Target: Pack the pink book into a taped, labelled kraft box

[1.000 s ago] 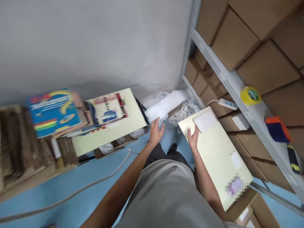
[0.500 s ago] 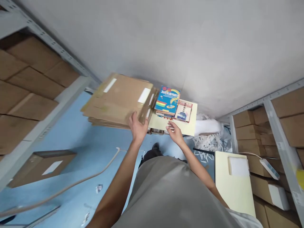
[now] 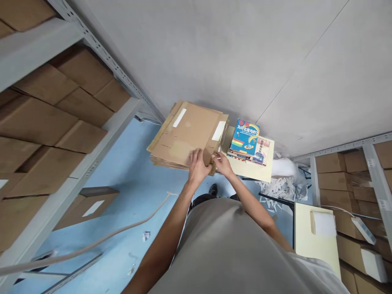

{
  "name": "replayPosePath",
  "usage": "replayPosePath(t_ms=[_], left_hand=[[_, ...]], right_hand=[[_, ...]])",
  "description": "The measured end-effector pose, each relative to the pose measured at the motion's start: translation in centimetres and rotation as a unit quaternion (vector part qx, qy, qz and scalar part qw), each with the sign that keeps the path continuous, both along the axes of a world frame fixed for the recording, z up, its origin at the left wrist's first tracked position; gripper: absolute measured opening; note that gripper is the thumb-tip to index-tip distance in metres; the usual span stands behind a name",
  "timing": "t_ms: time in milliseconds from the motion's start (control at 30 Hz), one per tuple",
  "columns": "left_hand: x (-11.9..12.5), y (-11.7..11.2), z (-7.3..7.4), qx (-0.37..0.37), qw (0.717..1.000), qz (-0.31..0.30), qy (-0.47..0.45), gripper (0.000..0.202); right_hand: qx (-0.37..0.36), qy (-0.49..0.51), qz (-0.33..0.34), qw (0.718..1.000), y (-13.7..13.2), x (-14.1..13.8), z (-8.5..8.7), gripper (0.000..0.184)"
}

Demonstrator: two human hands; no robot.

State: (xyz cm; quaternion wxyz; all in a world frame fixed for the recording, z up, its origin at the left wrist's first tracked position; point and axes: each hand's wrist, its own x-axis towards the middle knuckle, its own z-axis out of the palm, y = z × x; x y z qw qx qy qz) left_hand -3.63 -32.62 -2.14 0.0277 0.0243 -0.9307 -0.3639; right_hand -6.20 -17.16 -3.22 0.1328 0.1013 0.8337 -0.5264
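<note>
A stack of flattened cardboard boxes [image 3: 186, 130], with white labels on the top one, lies against the wall. My left hand [image 3: 198, 168] rests on its near edge, fingers laid on the top cardboard and thumb stretched to the right. At the stack's right front corner, my right hand [image 3: 221, 163] has its fingertips closed on a cardboard edge; exactly how many layers they pinch is hidden. Just right of that hand, a pile of books topped by a blue book [image 3: 244, 137] sits on the pale yellow tabletop [image 3: 265, 173], beside a pale-covered book [image 3: 261, 151].
Shelves of brown cartons stand at left [image 3: 49, 118] and right [image 3: 333, 175]. Shredded paper [image 3: 278, 187] lies beyond the tabletop. Another pale table [image 3: 315, 249] is at lower right. A beige cable [image 3: 122, 228] crosses the space on the left, near a carton [image 3: 88, 204].
My right hand has moved left from in front of the books to the cardboard's corner and closed there. My left hand stays at the stack's near edge. The view has shifted left.
</note>
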Motion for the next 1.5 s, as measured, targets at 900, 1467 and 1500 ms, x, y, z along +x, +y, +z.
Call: replayPosePath(t_ms=[900,1467,1500], left_hand=[[-2.9,1.9,17.4,0.265,0.948,-0.077,0.157,0.057],[13.3,38.1,10.6,0.189,0.67,-0.711,-0.099,0.046],[15.1,40.1,10.2,0.181,0.648,-0.732,-0.102,0.045]], right_hand=[[-0.026,0.259,-0.286,0.922,17.8,4.2,10.5,0.075],[0.14,0.172,-0.785,0.579,32.8,54.2,9.7,0.107],[0.133,0.17,-0.794,0.568,33.8,56.3,9.2,0.109]])
